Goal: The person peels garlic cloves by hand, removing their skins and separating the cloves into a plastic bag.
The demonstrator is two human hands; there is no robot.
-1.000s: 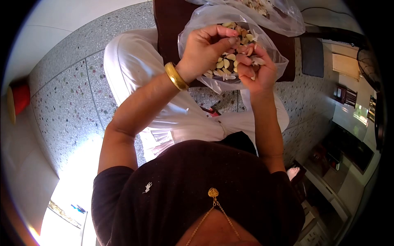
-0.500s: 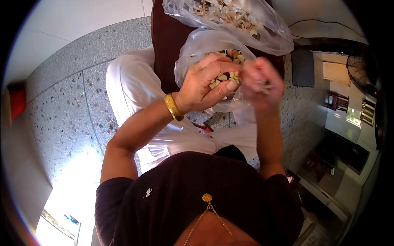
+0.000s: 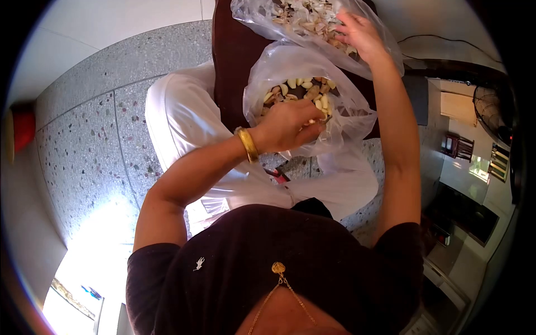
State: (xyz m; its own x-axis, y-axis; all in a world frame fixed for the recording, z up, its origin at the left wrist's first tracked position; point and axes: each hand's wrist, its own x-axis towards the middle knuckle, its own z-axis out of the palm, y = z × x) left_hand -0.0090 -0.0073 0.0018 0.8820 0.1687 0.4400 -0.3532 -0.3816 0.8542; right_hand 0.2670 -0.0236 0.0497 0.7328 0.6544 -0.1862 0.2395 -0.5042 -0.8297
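Observation:
My left hand (image 3: 291,125), with a gold bangle at its wrist, hangs over the opening of the nearer clear plastic bag (image 3: 268,61). Its fingers are curled with thumb and fingertips close together; whatever sits between them is too small to make out. Inside that bag lie garlic cloves (image 3: 307,85), some pale and peeled, others still in brownish skin. My right hand (image 3: 360,34) reaches over the farther plastic bag (image 3: 254,12), fingers spread apart. Beneath its fingertips is a heap of dry garlic skins (image 3: 307,21).
Both bags rest on a dark brown surface (image 3: 231,72) in front of me. My legs in white trousers (image 3: 181,117) are on either side. Speckled floor (image 3: 84,145) lies to the left, with a red object (image 3: 23,128) at the far left. A fan (image 3: 491,109) stands right.
My right hand has moved from beside my left hand up to the farther bag, and its fingers have spread. My left hand has dropped slightly, showing more of the cloves.

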